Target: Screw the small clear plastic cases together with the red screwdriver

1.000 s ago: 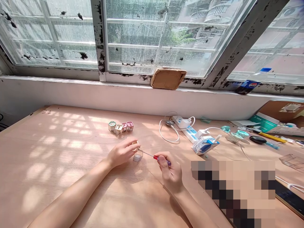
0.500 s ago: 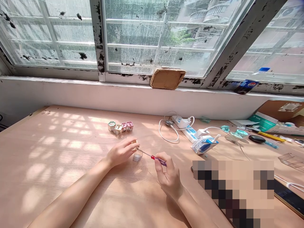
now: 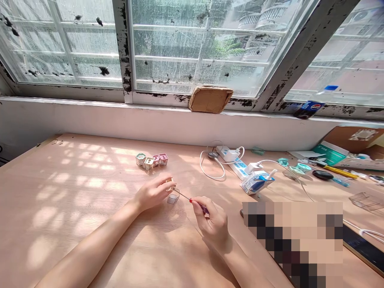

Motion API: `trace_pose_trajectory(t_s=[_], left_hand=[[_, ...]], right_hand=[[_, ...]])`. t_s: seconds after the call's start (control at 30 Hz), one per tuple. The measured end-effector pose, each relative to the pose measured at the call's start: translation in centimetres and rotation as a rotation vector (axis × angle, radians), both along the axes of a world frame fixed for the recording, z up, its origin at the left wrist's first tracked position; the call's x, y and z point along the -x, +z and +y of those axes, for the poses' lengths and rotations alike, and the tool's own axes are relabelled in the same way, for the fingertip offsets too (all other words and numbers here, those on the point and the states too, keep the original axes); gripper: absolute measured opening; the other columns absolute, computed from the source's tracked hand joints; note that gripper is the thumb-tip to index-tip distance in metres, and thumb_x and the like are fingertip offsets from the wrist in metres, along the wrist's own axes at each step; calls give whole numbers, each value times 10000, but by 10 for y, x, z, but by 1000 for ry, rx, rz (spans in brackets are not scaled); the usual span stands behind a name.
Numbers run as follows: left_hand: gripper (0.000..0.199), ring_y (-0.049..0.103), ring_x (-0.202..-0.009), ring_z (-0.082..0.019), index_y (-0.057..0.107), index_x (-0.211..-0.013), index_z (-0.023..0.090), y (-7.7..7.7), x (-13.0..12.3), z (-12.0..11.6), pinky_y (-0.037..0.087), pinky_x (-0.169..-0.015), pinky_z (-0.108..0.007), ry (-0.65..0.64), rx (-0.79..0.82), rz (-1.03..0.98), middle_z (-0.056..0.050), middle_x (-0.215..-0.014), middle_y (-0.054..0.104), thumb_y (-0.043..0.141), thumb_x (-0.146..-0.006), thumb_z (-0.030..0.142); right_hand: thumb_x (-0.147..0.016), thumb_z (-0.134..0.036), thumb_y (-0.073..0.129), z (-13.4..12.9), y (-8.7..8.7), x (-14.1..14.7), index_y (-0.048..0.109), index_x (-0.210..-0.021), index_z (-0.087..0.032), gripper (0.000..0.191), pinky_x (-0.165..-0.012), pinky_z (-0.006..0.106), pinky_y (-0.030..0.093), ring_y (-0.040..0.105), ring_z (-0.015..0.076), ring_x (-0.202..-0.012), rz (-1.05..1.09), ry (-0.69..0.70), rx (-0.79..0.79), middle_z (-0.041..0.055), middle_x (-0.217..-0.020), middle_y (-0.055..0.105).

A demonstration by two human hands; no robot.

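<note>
Left hand [image 3: 155, 192]: fingers loosely bent over the upper end of the clear container [image 3: 173, 199]; cannot tell how firmly they grip.
Right hand [image 3: 212, 221]: fingers closed round the handle of the screwdriver [image 3: 204, 209].
Screwdriver: shaft slanting to the container.
Clear container: on the table [image 3: 90, 192], between the hands.
Small containers [image 3: 149, 161]: 4, grouped beyond the left hand.
Carton [image 3: 255, 183]: beside the power strip [image 3: 241, 169].

A brown cardboard piece [image 3: 211, 100] leans against the far window [image 3: 192, 52]; right of it, a blue-capped bottle [image 3: 310, 108] rests by the glass. A white power strip [image 3: 239, 167] lies beyond a blue-and-white carton [image 3: 257, 183]; farther right are a black oval object [image 3: 323, 175], a yellow tool [image 3: 342, 172] and an open box [image 3: 352, 146].
</note>
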State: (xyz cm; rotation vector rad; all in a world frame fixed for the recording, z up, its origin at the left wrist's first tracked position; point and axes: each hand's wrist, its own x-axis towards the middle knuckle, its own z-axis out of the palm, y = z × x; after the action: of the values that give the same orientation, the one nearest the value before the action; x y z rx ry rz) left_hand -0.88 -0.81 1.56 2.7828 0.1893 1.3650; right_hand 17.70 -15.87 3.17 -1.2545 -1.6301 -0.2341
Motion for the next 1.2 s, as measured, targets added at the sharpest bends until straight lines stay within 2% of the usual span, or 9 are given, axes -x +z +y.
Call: trace_pose_trajectory(t_s=[0.1, 0.33, 0.43, 0.67, 0.93, 1.2], left_hand=[[369, 731, -1095, -241, 581, -1302, 236, 0, 0, 0, 669, -897, -406, -3, 5, -1, -121, -1225, 715, 576, -948, 131], [357, 735, -1072, -233, 582, -1292, 222, 0, -1, 0, 670, -879, -391, 0, -17, -17, -129, -1210, 713, 567, -951, 116], [365, 732, -1084, -231, 579, -1303, 232, 0, 0, 0, 668, -890, -390, -1, 5, -12, -124, -1228, 709, 564, -956, 121], [379, 716, -1138, -236, 559, -1326, 222, -1, 1, 2, 658, -936, -404, 0, 18, -1, -135, -1247, 704, 554, -962, 116], [298, 732, -1084, -231, 581, -1262, 204, 5, -2, -1, 672, -881, -379, -7, -18, -3, -134, -1198, 717, 553, -973, 135], [298, 723, -1112, -233, 574, -1265, 192, 2, 0, 0, 667, -908, -382, -13, 13, -3, -148, -1218, 706, 539, -976, 129]], right_hand=[[-1006, -191, 516, 0, 0, 1, 631, -977, -223, 123, -511, 240, 458, 559, 130, -523, -3, 11, 6, 7, -687, 635], [-1000, -166, 518, -1, 3, -2, 650, -973, -226, 147, -500, 254, 433, 546, 130, -492, -44, 82, 21, -6, -644, 626], [-994, -169, 514, -1, 1, -2, 648, -1017, -233, 150, -509, 257, 463, 572, 138, -498, -23, 48, 30, -4, -662, 640], [-988, -166, 497, 1, -3, -4, 550, -1187, -243, 220, -587, 282, 561, 687, 178, -685, 7, 33, 26, 55, -882, 700], [-1020, -198, 510, -1, -2, -5, 578, -1095, -238, 109, -548, 256, 519, 651, 150, -618, 9, 14, 29, 30, -812, 684], [-994, -179, 498, 1, -6, -6, 577, -1155, -247, 191, -576, 275, 563, 702, 181, -694, 46, -19, -1, 46, -868, 710]])
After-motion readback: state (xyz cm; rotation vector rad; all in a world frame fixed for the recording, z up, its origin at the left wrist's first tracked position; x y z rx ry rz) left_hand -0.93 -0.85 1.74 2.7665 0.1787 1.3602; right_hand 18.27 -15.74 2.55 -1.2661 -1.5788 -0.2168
